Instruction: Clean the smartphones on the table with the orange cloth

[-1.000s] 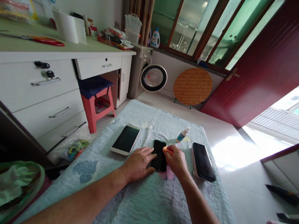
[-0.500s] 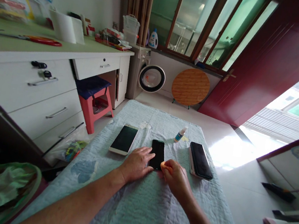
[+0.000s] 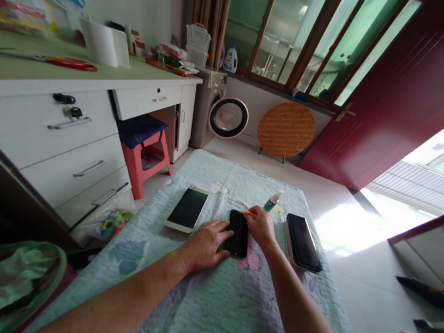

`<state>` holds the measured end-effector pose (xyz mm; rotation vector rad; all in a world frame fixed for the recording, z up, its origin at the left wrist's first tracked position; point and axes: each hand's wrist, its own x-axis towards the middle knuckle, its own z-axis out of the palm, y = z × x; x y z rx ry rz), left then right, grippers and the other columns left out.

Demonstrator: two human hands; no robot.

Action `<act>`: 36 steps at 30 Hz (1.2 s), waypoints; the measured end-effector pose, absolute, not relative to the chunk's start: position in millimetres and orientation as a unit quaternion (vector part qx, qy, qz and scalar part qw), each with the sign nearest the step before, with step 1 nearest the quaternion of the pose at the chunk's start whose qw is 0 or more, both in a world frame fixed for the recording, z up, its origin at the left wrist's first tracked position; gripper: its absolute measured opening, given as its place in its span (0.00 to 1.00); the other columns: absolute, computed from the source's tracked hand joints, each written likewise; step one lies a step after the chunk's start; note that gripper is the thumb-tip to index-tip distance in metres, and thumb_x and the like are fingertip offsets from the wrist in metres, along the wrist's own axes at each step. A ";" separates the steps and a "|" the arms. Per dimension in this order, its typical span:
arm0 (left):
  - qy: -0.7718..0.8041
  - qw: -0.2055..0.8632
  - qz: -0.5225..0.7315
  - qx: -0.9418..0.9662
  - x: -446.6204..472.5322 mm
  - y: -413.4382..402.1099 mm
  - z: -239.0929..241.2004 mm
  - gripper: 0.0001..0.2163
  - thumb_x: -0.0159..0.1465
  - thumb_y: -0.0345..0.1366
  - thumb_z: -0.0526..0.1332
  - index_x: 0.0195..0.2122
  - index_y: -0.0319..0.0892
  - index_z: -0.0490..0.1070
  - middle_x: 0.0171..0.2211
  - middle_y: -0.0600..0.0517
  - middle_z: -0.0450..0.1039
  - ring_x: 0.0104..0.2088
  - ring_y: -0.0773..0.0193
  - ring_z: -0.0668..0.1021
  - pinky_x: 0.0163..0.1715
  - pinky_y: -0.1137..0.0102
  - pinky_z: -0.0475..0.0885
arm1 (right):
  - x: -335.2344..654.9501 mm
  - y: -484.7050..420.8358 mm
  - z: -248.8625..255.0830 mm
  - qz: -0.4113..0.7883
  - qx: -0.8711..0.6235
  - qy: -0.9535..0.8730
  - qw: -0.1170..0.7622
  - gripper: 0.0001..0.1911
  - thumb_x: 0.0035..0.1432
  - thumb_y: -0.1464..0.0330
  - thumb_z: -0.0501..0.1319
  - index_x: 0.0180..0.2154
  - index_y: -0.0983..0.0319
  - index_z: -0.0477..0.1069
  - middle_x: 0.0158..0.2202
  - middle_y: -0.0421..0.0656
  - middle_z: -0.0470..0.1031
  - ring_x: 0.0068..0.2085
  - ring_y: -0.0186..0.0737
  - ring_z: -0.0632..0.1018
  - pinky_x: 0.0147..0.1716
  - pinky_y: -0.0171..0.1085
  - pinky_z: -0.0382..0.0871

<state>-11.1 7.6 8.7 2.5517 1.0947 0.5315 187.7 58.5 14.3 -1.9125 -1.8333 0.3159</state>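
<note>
viewing by head camera, from a distance. largest first.

i note a dark red door [image 3: 380, 100] at the upper right, with bright light beyond its edge. at left is a white desk [image 3: 46, 122] with a green top; at the back, a brown-framed window [image 3: 286, 32]. below, a pale blue quilted cloth [image 3: 202, 307] fills the foreground. past its far edge i see a washing machine [image 3: 204, 109], its round door swung out, and near it a round wooden board [image 3: 287, 129] on edge. a red stool [image 3: 140, 128] with a dark blue cover sits under the desk.

hands: my left hand [image 3: 207, 243] lies palm down on the cloth, fingers slightly apart, fingertips on the left edge of the black phone. my right hand [image 3: 262, 226] is at that phone's far right corner, thumb and fingers pinched together.

on the cloth: the white phone [image 3: 186, 210] lies flat, screen up, left of my left hand. the dark phone [image 3: 304, 242] lies right of my right hand, on top of a paler layer. the black phone [image 3: 240, 238] lies flat between my hands, screen up. a small bottle [image 3: 272, 202] stands just behind my right hand, base hidden. smallest: an orange scrap [image 3: 247, 213], clamped in the right fingers at the phone's corner; material unclear.
</note>
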 end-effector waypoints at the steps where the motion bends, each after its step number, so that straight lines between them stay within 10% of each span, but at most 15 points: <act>1: 0.382 0.155 0.187 0.892 -11.1 7.6 8.8 0.23 0.58 0.41 0.65 0.54 0.40 0.70 0.57 0.42 0.67 0.58 0.50 0.68 0.60 0.57 0.61 | 188.5 62.4 13.8 0.112 -0.692 -0.676 0.229 0.08 0.57 0.67 0.57 0.33 0.63 0.73 0.31 0.44 0.77 0.34 0.37 0.75 0.34 0.32 0.61; 36: 0.386 0.137 0.173 0.896 -9.8 5.4 8.3 0.22 0.59 0.41 0.64 0.55 0.42 0.68 0.59 0.46 0.67 0.57 0.50 0.68 0.58 0.55 0.61 | 192.1 85.2 15.9 0.058 -0.629 -0.767 0.110 0.11 0.58 0.73 0.53 0.38 0.61 0.73 0.36 0.44 0.76 0.38 0.40 0.71 0.38 0.35 0.58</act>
